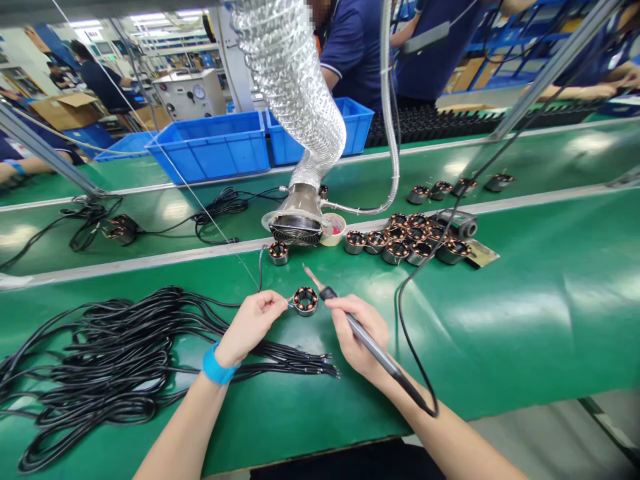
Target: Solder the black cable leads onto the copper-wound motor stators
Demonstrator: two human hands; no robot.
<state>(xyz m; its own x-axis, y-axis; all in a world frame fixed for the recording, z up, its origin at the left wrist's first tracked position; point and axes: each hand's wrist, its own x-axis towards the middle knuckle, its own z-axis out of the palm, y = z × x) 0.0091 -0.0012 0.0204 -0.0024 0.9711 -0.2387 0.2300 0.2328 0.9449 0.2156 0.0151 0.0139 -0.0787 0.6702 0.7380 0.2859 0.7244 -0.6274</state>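
My left hand (256,321), with a blue wristband, pinches thin wires (290,303) at the left side of a ring-shaped stator with copper windings (305,302). In my right hand (361,333) is a grey soldering iron (373,345), its tip pointing up and left, just above and right of the stator and apart from it. A black cord runs from the iron's rear end. Another stator (279,253) stands behind, near the fan of a silver duct (297,230).
Black cables (125,347) lie coiled at the left, their stripped ends near my hands. Several stators (405,240) cluster at the back right beside a small tape roll (333,230). Blue bins (215,147) and people (350,53) are beyond the metal rail (150,260).
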